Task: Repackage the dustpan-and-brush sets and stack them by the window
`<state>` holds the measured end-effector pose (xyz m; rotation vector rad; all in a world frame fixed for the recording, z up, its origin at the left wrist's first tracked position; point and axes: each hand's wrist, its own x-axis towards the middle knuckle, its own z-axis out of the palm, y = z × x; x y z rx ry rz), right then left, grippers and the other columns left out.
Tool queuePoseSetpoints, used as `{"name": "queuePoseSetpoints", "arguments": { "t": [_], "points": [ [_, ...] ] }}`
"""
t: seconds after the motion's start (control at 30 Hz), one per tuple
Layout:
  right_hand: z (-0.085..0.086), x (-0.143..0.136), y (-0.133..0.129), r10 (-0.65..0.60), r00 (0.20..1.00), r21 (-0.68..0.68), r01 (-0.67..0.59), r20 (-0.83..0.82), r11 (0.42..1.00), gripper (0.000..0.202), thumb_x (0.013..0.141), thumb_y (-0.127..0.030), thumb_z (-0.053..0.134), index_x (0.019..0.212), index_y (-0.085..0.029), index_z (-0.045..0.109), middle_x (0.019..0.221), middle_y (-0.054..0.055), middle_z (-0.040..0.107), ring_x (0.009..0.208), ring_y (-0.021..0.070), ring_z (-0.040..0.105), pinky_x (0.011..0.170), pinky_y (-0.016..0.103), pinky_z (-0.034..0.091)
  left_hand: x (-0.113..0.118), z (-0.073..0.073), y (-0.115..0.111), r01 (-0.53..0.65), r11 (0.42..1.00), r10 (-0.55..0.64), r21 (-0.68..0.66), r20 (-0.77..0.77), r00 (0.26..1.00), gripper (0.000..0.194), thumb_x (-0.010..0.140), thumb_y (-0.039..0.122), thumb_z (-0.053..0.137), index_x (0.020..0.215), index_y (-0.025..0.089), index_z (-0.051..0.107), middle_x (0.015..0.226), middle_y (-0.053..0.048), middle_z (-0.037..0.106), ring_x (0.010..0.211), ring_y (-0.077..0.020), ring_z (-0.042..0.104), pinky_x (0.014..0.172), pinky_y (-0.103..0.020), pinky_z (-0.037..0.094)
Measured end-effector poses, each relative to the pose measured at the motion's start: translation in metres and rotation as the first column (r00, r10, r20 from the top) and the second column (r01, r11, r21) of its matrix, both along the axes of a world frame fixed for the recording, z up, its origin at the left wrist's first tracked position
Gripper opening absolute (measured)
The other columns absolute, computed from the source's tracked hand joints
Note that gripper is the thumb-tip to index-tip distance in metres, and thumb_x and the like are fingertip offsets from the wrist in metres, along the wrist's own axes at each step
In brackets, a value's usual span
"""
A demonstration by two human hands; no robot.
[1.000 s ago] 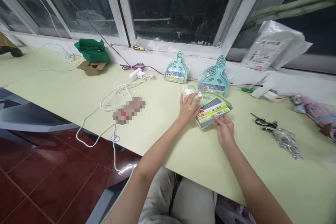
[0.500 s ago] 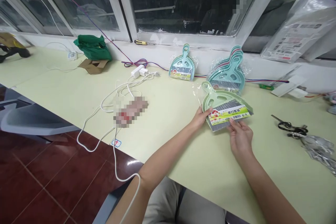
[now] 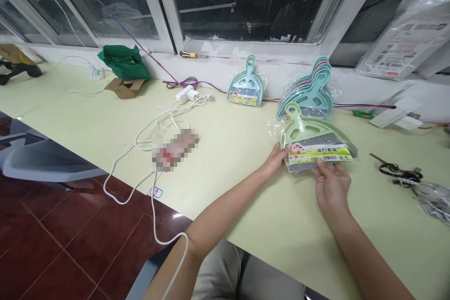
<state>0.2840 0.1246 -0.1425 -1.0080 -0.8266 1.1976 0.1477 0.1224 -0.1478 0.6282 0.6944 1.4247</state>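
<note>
Between my two hands is a green dustpan and brush set [image 3: 316, 133] in a clear plastic bag, with a yellow-green label across its grey bristles. My left hand [image 3: 277, 158] pinches its left edge, thumb on the front. At the lower edge, my right hand [image 3: 332, 183] holds it with the thumb on the label and the fingers behind. Just past it, a stack of bagged dustpan sets [image 3: 314, 91], mostly blue with a reddish one among them, leans on the wall below the window. Another blue dustpan set [image 3: 246, 85] leans there, further left.
White cables [image 3: 135, 145] and a plug adapter [image 3: 186, 95] lie on the pale table [image 3: 225, 183] to the left, beside a blurred-out object [image 3: 176, 150]. A green bag [image 3: 124, 63] sits on a small cardboard box [image 3: 126, 88]. At the right are black ties and clear plastic [image 3: 431, 197].
Both hands have shifted right with the green dustpan set, which now sits slightly nearer the leaning stack. The grip of each hand looks the same.
</note>
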Motion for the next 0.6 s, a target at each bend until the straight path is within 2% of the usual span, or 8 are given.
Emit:
{"name": "queuePoseSetpoints", "arguments": {
  "t": [0.07,0.13,0.27,0.3,0.37,0.43,0.5,0.6],
  "points": [
    [0.0,-0.003,-0.001,0.026,0.999,-0.008,-0.025,0.021,1.0,0.048,0.056,-0.031,0.087,0.097,-0.019,0.065,0.101,0.005,0.069,0.09,0.0166,0.066,0.067,0.024,0.059,-0.002,-0.004,0.003,-0.095,0.995,0.096,0.013,-0.011,0.995,0.066,0.066,0.048,0.079,0.12,0.02,0.055,0.12,-0.011,0.064,0.116,-0.0285,0.058,0.104,-0.047,0.041],
    [0.0,-0.003,-0.001,0.021,1.0,-0.004,-0.02,0.021,1.0,0.048,0.055,-0.032,0.087,0.096,-0.018,0.065,0.097,0.003,0.069,0.089,0.0156,0.066,0.066,0.023,0.058,0.0,-0.006,0.0,-0.071,0.996,0.073,0.055,-0.047,0.996,0.069,0.062,0.045,0.083,0.119,0.019,0.056,0.119,-0.012,0.064,0.116,-0.0292,0.057,0.104,-0.047,0.04],
    [-0.001,0.004,0.003,-0.064,0.997,0.03,0.065,-0.04,0.997,0.045,0.054,-0.03,0.088,0.091,-0.02,0.065,0.094,0.001,0.069,0.085,0.0134,0.066,0.063,0.019,0.058,0.011,-0.002,-0.014,0.231,0.971,-0.225,0.056,-0.098,0.969,0.069,0.065,0.046,0.081,0.123,0.021,0.054,0.126,-0.014,0.06,0.115,-0.0314,0.058,0.101,-0.053,0.041],
    [-0.001,0.006,0.004,-0.075,0.996,0.039,0.077,-0.051,0.996,0.045,0.054,-0.03,0.088,0.091,-0.021,0.065,0.095,0.0,0.069,0.085,0.0134,0.066,0.064,0.019,0.058,0.013,0.0,-0.016,0.265,0.964,-0.26,0.038,-0.096,0.961,0.068,0.067,0.046,0.079,0.125,0.022,0.053,0.128,-0.014,0.058,0.115,-0.0314,0.057,0.1,-0.054,0.042],
    [-0.001,0.007,0.005,-0.069,0.996,0.045,0.071,-0.054,0.996,0.046,0.054,-0.031,0.088,0.092,-0.021,0.064,0.095,0.0,0.068,0.086,0.0135,0.066,0.065,0.02,0.059,0.015,0.003,-0.017,0.209,0.977,-0.206,0.029,-0.083,0.975,0.064,0.07,0.046,0.077,0.125,0.023,0.053,0.13,-0.014,0.057,0.118,-0.0305,0.056,0.102,-0.052,0.04],
    [-0.002,0.004,0.005,-0.034,0.998,0.037,0.036,-0.048,0.999,0.047,0.054,-0.03,0.088,0.093,-0.02,0.064,0.094,0.0,0.068,0.085,0.0131,0.066,0.065,0.02,0.058,0.013,0.002,-0.013,0.052,0.997,-0.047,0.053,-0.08,0.996,0.062,0.07,0.045,0.077,0.123,0.021,0.054,0.128,-0.013,0.058,0.121,-0.0292,0.053,0.106,-0.049,0.037],
    [-0.003,0.0,0.004,0.01,0.999,0.014,-0.009,-0.044,1.0,0.047,0.054,-0.03,0.088,0.093,-0.02,0.064,0.093,0.0,0.069,0.083,0.0121,0.066,0.064,0.019,0.058,0.009,-0.004,-0.006,-0.084,0.994,0.091,0.076,-0.101,0.991,0.06,0.068,0.042,0.078,0.119,0.02,0.055,0.124,-0.011,0.06,0.122,-0.0281,0.052,0.108,-0.046,0.036],
    [-0.009,0.002,0.01,0.102,0.995,-0.068,-0.102,-0.001,0.992,0.043,0.055,-0.031,0.087,0.089,-0.02,0.063,0.091,0.0,0.07,0.079,0.0126,0.067,0.064,0.022,0.059,0.003,-0.018,0.003,-0.166,0.984,0.173,0.057,-0.163,0.971,0.057,0.064,0.036,0.08,0.113,0.02,0.055,0.116,-0.009,0.063,0.118,-0.0277,0.054,0.106,-0.047,0.038]
  ]
}}
